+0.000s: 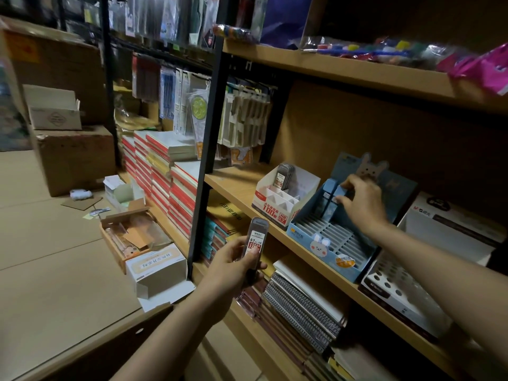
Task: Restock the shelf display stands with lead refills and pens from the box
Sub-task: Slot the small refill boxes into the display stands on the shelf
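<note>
Right hand [362,202] fingers pinching blue refill packs [328,200] upright in blue stand [330,237], seating them in slots; left hand [233,266] gripping grey lead-refill case [254,240], prob. queued for white stand [277,199].

Your left hand [233,266] is covering the lower half of the lead refill case [254,243]. Your right hand [361,200] is hiding part of the blue refill packs [328,199]. The pink packet [483,70] is running off the right edge, blurred. Hanging packets [170,20] are blurring beyond reading.
</note>
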`<state>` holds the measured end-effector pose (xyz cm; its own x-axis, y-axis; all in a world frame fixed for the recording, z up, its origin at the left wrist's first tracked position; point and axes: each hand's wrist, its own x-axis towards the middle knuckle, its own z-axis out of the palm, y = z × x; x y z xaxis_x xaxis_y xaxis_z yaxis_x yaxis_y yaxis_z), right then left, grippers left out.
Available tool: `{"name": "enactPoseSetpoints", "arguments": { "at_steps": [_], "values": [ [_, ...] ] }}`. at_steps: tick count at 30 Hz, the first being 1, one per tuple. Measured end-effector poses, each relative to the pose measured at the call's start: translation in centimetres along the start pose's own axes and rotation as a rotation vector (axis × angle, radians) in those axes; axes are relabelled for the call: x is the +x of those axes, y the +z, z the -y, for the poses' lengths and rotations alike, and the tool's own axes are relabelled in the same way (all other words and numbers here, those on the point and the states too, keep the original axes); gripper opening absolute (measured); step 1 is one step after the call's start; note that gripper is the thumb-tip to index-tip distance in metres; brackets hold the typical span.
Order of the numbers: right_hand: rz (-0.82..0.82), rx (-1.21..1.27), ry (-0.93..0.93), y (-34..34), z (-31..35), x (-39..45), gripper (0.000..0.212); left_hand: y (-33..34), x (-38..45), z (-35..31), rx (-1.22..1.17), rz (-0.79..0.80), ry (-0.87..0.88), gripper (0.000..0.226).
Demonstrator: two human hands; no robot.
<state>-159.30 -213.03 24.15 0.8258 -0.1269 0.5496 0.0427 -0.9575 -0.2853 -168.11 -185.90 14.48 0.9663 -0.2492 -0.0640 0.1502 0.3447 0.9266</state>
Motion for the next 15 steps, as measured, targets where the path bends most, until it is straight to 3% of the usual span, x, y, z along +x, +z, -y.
{"name": "enactPoseSetpoints", "arguments": {
  "at_steps": [8, 15],
  "values": [
    [-0.038, -0.080, 0.003, -0.1, -0.5, -0.4, 0.029, 5.3, 2.4, -3.3, -0.073, 0.052, 0.016, 0.020],
    [0.067, -0.192, -0.059, -0.3, -0.3, -0.3, 0.040, 8.2, 4.6, -4.8, 0.054, 0.045, 0.030, 0.023]
  ]
}}
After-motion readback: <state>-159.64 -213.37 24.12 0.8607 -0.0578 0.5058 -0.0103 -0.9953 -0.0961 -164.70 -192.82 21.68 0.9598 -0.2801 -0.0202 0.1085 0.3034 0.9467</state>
